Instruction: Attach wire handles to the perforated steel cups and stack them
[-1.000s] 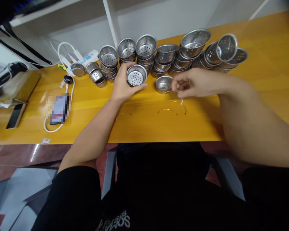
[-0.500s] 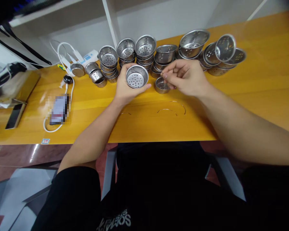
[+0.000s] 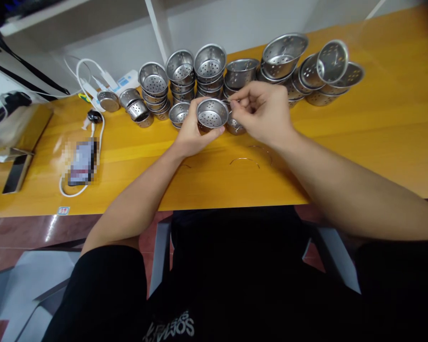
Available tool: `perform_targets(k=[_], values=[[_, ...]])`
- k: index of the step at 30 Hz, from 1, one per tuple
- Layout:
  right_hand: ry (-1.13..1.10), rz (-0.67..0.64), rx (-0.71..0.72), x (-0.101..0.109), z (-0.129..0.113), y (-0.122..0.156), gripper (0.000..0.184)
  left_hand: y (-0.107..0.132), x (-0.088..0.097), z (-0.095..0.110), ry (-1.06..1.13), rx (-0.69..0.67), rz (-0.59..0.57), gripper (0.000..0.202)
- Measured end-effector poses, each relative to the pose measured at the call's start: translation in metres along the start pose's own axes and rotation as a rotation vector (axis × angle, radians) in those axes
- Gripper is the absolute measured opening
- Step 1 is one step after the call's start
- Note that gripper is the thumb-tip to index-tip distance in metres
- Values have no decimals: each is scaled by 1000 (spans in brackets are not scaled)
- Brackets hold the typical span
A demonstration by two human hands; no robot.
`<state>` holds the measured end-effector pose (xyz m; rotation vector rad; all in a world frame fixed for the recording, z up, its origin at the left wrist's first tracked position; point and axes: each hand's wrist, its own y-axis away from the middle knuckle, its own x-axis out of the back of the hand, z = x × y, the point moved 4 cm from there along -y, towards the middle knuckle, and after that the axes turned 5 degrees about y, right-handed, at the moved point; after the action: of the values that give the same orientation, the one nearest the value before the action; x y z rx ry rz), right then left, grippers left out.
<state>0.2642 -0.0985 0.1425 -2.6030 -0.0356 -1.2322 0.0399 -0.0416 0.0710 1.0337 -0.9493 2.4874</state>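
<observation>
My left hand is wrapped around a small perforated steel basket, held a little above the yellow table. My right hand is pinched right beside the basket's rim, fingers pressed together on a thin wire piece that barely shows. Another small steel basket sits on the table under my right hand, partly hidden. Loose wire hoops lie on the table in front of my hands.
Stacks of steel baskets line the back of the table, with larger tilted ones at the right. A phone, white cable and a power strip lie at the left. A brown box sits at far left.
My right hand rose from the table and came left to the rim of the held basket. My left hand shifted the basket slightly right.
</observation>
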Motion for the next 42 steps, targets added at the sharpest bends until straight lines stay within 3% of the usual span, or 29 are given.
perform_targets(k=[6, 11, 17, 21, 25, 28, 32, 42], values=[[86, -43, 9, -20, 8, -9, 87, 4, -5, -4, 79, -37, -78, 100], [-171, 192, 157, -38, 28, -24, 55, -2, -17, -33, 227, -126, -78, 133], [-291, 258, 238, -52, 36, -32, 42, -5, -18, -35, 323, -107, -73, 116], [-401, 209, 280, -42, 26, -26, 52, -5, -13, -31, 355, -54, -77, 107], [-557, -4, 379, -26, 17, -20, 70, -6, -11, -36, 408, -45, -76, 93], [-651, -119, 391, -22, 18, -19, 74, -5, -13, -35, 458, -89, -102, 99], [-727, -112, 366, -28, 22, -22, 76, -2, -16, -31, 456, -164, -87, 113], [-698, -119, 369, -31, 23, -24, 78, -3, -19, -39, 333, -189, -91, 99]])
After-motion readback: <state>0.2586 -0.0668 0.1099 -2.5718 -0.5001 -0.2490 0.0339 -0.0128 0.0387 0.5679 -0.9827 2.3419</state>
